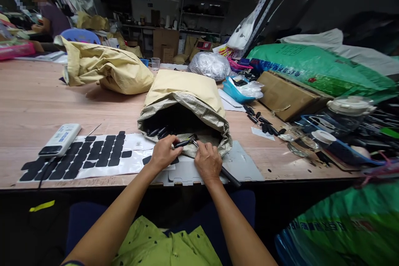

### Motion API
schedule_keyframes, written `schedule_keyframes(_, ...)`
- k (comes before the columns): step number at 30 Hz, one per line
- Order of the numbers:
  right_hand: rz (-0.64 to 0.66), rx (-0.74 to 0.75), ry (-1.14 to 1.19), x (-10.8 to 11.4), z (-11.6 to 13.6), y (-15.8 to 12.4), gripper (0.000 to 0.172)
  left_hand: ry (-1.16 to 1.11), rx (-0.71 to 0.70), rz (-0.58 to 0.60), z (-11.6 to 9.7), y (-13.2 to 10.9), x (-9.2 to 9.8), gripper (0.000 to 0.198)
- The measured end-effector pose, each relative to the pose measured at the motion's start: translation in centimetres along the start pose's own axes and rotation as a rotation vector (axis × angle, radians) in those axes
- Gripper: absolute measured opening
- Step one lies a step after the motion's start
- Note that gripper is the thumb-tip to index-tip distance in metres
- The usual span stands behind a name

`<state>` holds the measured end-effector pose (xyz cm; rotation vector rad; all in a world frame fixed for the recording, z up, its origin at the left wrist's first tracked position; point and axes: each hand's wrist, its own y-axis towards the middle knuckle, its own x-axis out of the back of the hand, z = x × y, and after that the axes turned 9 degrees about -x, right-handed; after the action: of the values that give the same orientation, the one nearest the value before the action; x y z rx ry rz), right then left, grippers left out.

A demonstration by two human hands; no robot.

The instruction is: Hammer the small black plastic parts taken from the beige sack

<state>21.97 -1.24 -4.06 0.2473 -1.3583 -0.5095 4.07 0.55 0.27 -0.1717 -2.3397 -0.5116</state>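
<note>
A tan sack (pixel 187 85) lies on the table with its grey-lined mouth open towards me, several black parts (pixel 158 132) inside it. At the sack's lower lip, my left hand (pixel 164 151) pinches a small black part (pixel 183 143). My right hand (pixel 207 160) is closed just to the right, around a tool with a metal tip (pixel 195 143) and a black handle (pixel 230 176) that comes out below the palm. The metal tip meets or nearly meets the black part between the hands; the exact contact is too small to tell.
Left of the hands lie a sheet of black stickers (pixel 104 151) and a white device (pixel 60 139). Another tan sack (pixel 115 68) stands behind. On the right are loose black parts (pixel 264 124), a cardboard box (pixel 286 95) and jars. A person (pixel 54 18) sits far left.
</note>
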Motion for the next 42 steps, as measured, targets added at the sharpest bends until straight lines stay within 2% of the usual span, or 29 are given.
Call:
schedule_keyframes(4,-0.006,-0.017,-0.012,-0.1,0.0,0.0,0.030,-0.086,0.005,0.056,1.6,-3.1,0.9,0.014)
schedule_keyframes(9,0.040,-0.020,0.064,0.1,-0.3,0.4,0.033,-0.080,0.010,0.052,2.5,-3.7,0.5,0.016)
schedule_keyframes(15,0.036,-0.085,0.477,3.2,-0.5,-0.7,0.036,-0.094,0.049,0.059,2.4,-3.5,0.3,0.017)
schedule_keyframes(20,0.209,0.009,0.712,4.9,0.1,-3.3,0.035,-0.087,0.063,0.048,2.5,-3.6,0.1,0.017)
schedule_keyframes(24,0.253,0.023,0.725,5.0,0.8,-4.3,0.036,-0.084,0.052,0.040,2.5,-3.5,0.0,0.016)
schedule_keyframes(31,0.333,0.040,0.673,4.9,1.3,-4.4,0.037,-0.096,0.071,0.028,2.5,-3.6,-0.2,0.017)
schedule_keyframes(37,0.316,0.050,0.701,5.6,2.6,-4.4,0.037,-0.095,0.057,0.025,2.7,-3.6,-0.3,0.016)
schedule_keyframes(42,0.374,0.075,0.663,5.4,3.3,-4.6,0.037,-0.112,0.054,0.053,2.7,-3.6,-0.2,0.011)
